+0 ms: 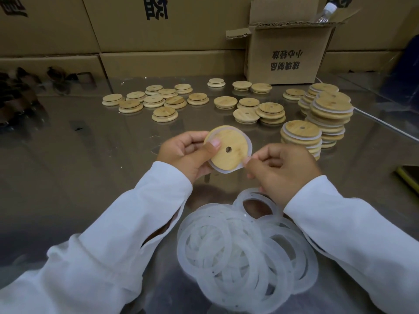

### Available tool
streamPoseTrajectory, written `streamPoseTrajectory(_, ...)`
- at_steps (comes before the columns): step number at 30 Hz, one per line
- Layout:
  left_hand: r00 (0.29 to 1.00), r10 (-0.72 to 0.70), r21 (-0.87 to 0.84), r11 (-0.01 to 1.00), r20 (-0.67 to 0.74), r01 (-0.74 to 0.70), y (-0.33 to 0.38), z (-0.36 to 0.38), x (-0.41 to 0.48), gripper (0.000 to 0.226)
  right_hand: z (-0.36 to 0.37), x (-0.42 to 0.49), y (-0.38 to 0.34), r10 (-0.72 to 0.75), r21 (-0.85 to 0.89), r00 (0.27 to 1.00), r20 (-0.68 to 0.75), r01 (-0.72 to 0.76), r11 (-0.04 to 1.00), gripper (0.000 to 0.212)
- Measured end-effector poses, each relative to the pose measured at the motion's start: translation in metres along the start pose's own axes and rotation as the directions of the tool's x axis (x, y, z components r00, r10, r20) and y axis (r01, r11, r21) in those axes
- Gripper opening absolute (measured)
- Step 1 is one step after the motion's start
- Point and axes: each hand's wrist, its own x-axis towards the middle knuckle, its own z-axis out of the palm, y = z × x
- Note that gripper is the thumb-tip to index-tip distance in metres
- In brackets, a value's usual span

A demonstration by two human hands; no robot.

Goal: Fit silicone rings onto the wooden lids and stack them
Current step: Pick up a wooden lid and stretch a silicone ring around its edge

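My left hand point(186, 152) grips a round wooden lid point(229, 150) with a small centre hole, thumb pressed on its face. A translucent silicone ring point(248, 141) sits around the lid's rim. My right hand point(281, 168) pinches that ring at the lid's lower right edge. A heap of several loose silicone rings point(244, 248) lies on the metal table point(90, 166) below my hands. Bare wooden lids point(164, 114) are scattered across the far side. Stacks of ringed lids point(301, 138) stand at the right.
An open cardboard box point(285, 53) stands at the back right, with a plastic bottle point(326, 11) poking out. Large cartons point(136, 30) wall off the back. Dark objects point(20, 91) lie at the far left. A yellow-green edged item point(408, 177) sits at the right edge.
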Motion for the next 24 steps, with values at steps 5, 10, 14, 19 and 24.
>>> streamPoseTrajectory(5,1.000,-0.029,-0.001,1.000,-0.012,0.029,-0.0006,-0.0009,0.0009,0.009,-0.0013,0.0005,0.0003,-0.049,-0.069,0.997,0.064,0.053,0.996,0.021)
streamPoseTrajectory(10,0.999,-0.023,0.000,1.000,-0.035,0.023,0.0010,0.0006,0.0011,0.009,-0.0022,0.0019,-0.0002,-0.064,-0.073,0.995,0.078,0.070,0.995,0.016)
streamPoseTrajectory(14,0.999,-0.022,0.005,1.000,-0.049,0.022,0.0023,0.0023,0.0008,0.009,-0.0030,0.0032,0.0010,-0.085,-0.057,0.994,0.070,0.089,0.994,0.016)
streamPoseTrajectory(19,0.998,-0.027,-0.007,1.000,-0.052,0.027,0.0037,0.0017,0.0001,0.009,-0.0024,0.0037,0.0011,-0.100,0.025,0.990,0.101,0.098,0.995,0.014)
streamPoseTrajectory(24,0.995,-0.090,-0.061,0.994,-0.036,0.087,0.0040,0.0021,-0.0005,0.010,-0.0032,0.0046,0.0012,-0.075,0.097,0.990,0.123,0.063,0.993,0.010)
